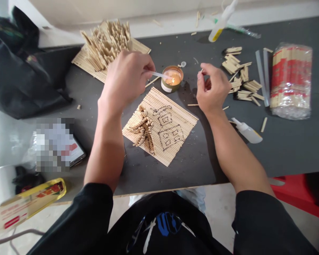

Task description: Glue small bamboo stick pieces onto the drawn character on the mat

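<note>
My left hand pinches a thin translucent glue stick, whose tip is over a round tin with a small flame inside. To the right of the tin, my right hand is closed on a short wooden stick, held between thumb and forefinger. Below the tin lies a square mat of wooden sticks, turned like a diamond, with character outlines drawn in black. Short sticks stand in a raised cluster on its left part.
Behind my left hand, many sticks stand on another mat. Loose short sticks, two glue sticks and a wrapped stick bundle lie right. Glue bottles are nearby. A phone and black bag are left.
</note>
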